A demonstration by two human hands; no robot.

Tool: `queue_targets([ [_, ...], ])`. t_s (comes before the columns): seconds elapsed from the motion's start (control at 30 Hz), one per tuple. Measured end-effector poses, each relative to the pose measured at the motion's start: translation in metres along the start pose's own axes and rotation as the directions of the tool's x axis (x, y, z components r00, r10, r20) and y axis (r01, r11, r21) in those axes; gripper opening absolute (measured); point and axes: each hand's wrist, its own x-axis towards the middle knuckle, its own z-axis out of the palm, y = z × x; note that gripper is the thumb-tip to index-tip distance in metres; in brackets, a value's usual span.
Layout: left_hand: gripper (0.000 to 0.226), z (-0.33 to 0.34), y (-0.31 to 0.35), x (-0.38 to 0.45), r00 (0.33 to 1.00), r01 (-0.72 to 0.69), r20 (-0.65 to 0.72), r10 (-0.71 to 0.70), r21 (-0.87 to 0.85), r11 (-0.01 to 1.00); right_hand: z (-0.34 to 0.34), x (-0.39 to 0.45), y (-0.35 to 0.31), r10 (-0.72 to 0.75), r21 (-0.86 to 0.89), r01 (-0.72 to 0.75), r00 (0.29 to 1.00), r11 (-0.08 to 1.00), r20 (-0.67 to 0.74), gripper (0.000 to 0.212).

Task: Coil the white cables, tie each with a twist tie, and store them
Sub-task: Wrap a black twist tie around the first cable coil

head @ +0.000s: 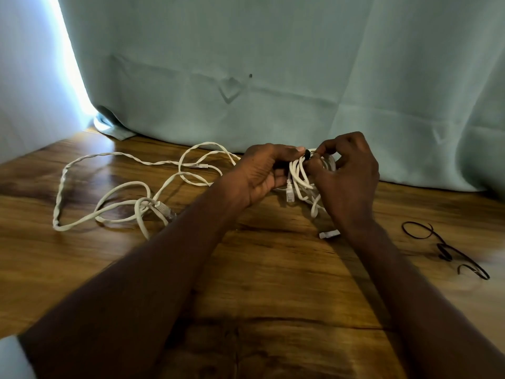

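A coiled white cable [300,175] hangs between both hands above the wooden table [273,269]. My left hand [262,173] grips the coil from the left, thumb on top. My right hand [347,176] pinches a black twist tie [308,154] that wraps the top of the coil. One clear plug [289,194] dangles below the coil and another plug [329,234] lies on the table by my right wrist. A second white cable [109,209] sprawls loose and tangled over the left of the table.
Spare black twist ties [448,248] lie on the table at the right. A pale green curtain [273,77] hangs right behind the table's far edge. A light-coloured object [13,356] shows at the bottom left corner.
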Motion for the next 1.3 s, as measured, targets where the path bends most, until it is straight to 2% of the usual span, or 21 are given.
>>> queue_targets([
  [0.2, 0.033, -0.0004, 0.0002, 0.0005, 1.000, 0.010, 0.013, -0.010, -0.007, 1.000, 0.0003, -0.0027, -0.0027, 0.034, 0.073, -0.032, 0.999, 0.997, -0.039, 0.022],
  [0.4, 0.033, -0.0001, -0.0030, -0.0015, 0.999, 0.033, 0.020, -0.033, -0.026, 0.999, 0.0008, -0.0011, 0.0008, 0.054, 0.085, -0.053, 0.998, 0.995, -0.013, 0.010],
  [0.57, 0.029, -0.0015, -0.0018, -0.0023, 0.999, 0.034, 0.018, -0.033, -0.065, 0.997, 0.0002, 0.0022, 0.0032, -0.141, -0.133, 0.151, 0.987, 0.980, 0.081, 0.019],
  [0.63, 0.027, -0.0030, -0.0019, -0.0027, 0.999, 0.039, 0.026, -0.037, -0.052, 0.998, -0.0005, 0.0043, 0.0053, -0.179, -0.166, 0.198, 0.976, 0.966, 0.121, 0.023],
  [0.8, 0.021, -0.0028, -0.0008, -0.0020, 0.998, 0.028, 0.057, -0.026, -0.051, 0.998, 0.0000, 0.0045, 0.0037, -0.100, -0.105, 0.106, 0.993, 0.989, 0.062, 0.013],
  [1.0, 0.029, -0.0045, -0.0005, -0.0006, 0.999, 0.019, 0.032, -0.017, -0.086, 0.996, -0.0023, 0.0029, 0.0036, -0.058, -0.174, 0.063, 0.998, 0.983, 0.033, 0.014],
  [1.13, 0.022, -0.0040, -0.0009, -0.0002, 0.999, 0.028, 0.018, -0.027, -0.058, 0.998, -0.0015, 0.0024, 0.0028, -0.038, -0.128, 0.044, 0.998, 0.991, 0.048, 0.015],
  [1.3, 0.032, -0.0041, -0.0056, 0.0024, 0.999, 0.033, -0.005, -0.033, -0.026, 0.999, -0.0006, 0.0017, 0.0036, -0.022, -0.130, 0.031, 0.997, 0.991, 0.069, 0.017],
])
